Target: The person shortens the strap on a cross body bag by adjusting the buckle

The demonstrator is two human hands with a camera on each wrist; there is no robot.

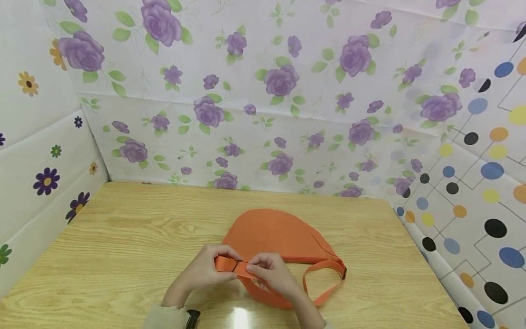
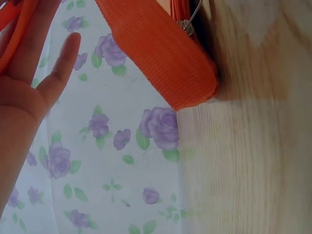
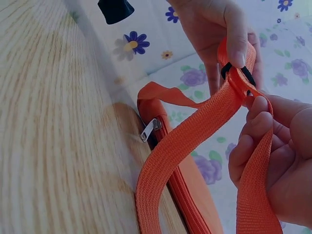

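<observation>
An orange zippered bag (image 1: 275,233) lies on the wooden table, its curved side toward the back. Its orange webbing strap (image 3: 170,146) is lifted off the table in front of it. My left hand (image 1: 207,269) grips a loop of the strap, thumb lying near a black slider buckle (image 3: 246,75) threaded on it. With thumb and fingers my right hand (image 1: 273,274) pinches the strap just right of that buckle; a length of webbing hangs from these fingers in the right wrist view. A silver zipper pull (image 3: 150,130) shows at the bag's end.
Another strap section (image 1: 322,292) loops on the table at the bag's right, with a dark fitting (image 1: 344,273). Flower-printed sheeting (image 1: 283,151) rises behind the table (image 1: 135,228); a dot-patterned sheet (image 1: 489,219) stands at the right.
</observation>
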